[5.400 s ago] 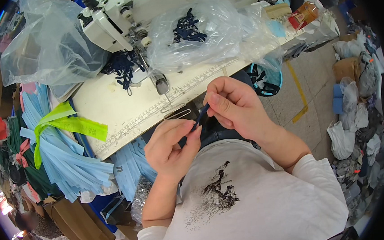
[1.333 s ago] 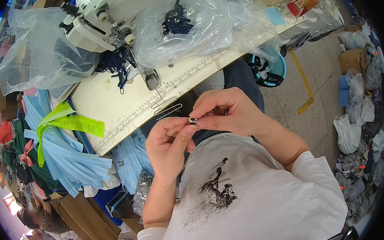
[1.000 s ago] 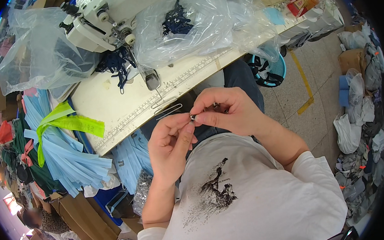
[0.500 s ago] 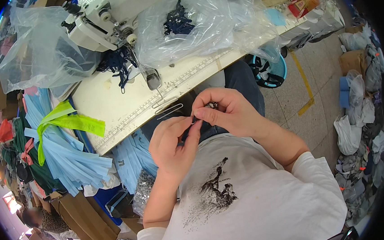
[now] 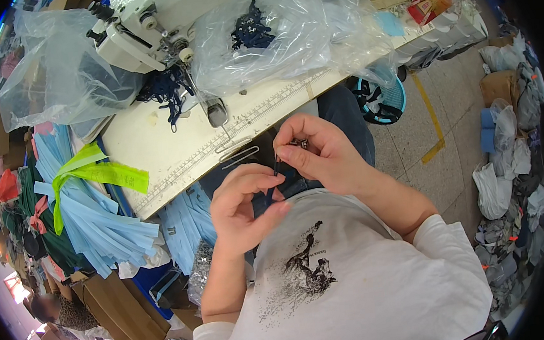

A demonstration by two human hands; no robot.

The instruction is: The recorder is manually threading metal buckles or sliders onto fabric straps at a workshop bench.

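My right hand (image 5: 322, 153) pinches the upper end of a thin dark navy strap (image 5: 269, 197) between thumb and forefinger. Small shiny metal pieces (image 5: 300, 143) show in the curl of its fingers; their exact kind is too small to tell. From that pinch the strap hangs down past my left hand (image 5: 240, 207). The left thumb stands apart from its fingers, and the strap crosses the gap between them. Both hands are over my lap, just off the front edge of the white sewing table (image 5: 174, 139).
A white sewing machine (image 5: 130, 37) stands on the table beside a heap of navy straps (image 5: 167, 92). More lie on a clear plastic bag (image 5: 263, 55). Left are light blue strips (image 5: 87, 210) tied with neon green cloth (image 5: 96, 174). A wire bracket (image 5: 239, 155) juts from the front edge.
My left thumb and fingers have spread from their pinch, and the hand has dropped slightly away from the right. More of the strap and metal pieces now shows. My right hand has risen a little.
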